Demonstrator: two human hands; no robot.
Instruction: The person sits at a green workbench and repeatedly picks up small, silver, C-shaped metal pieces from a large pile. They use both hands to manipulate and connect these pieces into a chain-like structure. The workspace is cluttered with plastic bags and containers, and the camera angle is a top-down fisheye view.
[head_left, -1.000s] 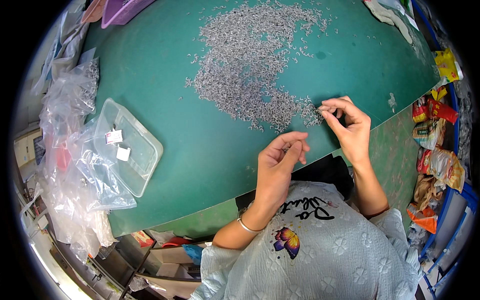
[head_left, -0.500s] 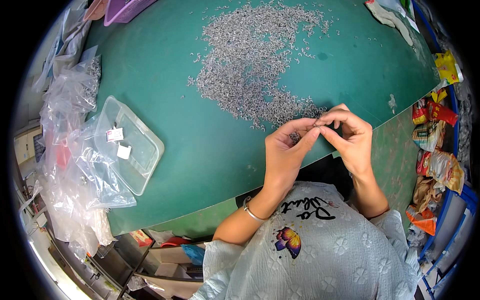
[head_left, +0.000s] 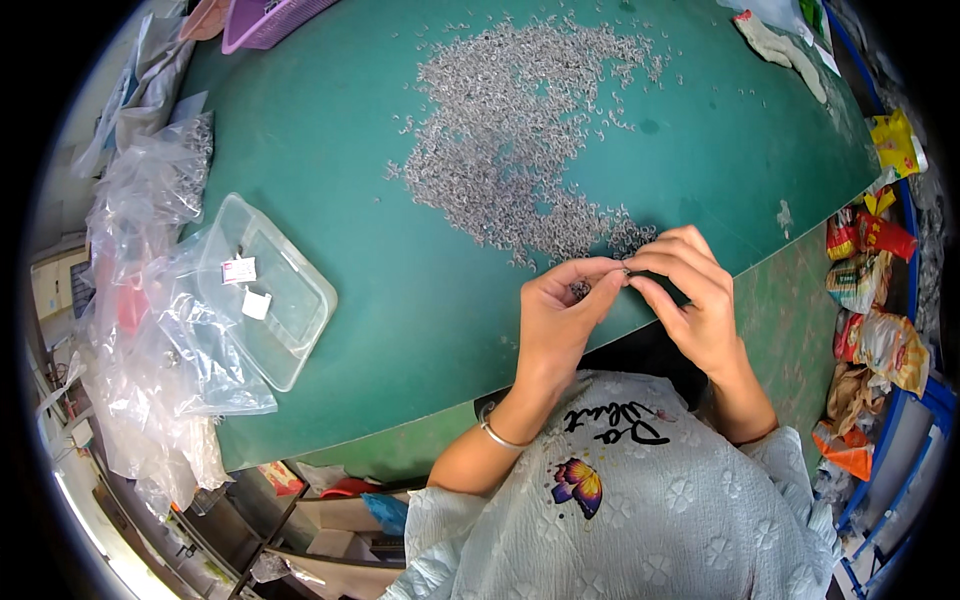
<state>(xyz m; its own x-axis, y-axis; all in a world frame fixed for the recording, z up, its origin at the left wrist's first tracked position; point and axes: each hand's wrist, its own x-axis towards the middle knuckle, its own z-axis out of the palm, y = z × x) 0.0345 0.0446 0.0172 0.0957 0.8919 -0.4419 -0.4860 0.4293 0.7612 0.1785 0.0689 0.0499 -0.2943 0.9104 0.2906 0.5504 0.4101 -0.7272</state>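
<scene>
At centre right of the frame, the left hand (head_left: 555,315) and right hand (head_left: 690,290) meet fingertip to fingertip, pinching a tiny metal part (head_left: 627,268) between them above the green tabletop (head_left: 400,270). A heap of small silvery parts (head_left: 520,130) spreads just above; a clear plastic tray (head_left: 262,290) and crumpled plastic bags (head_left: 150,330) lie at left.

Left hand (head_left: 556,318) risen from the surface (head_left: 400,300) to meet right hand (head_left: 692,296), fingertips now pinched together on a small metal piece (head_left: 626,270).
</scene>
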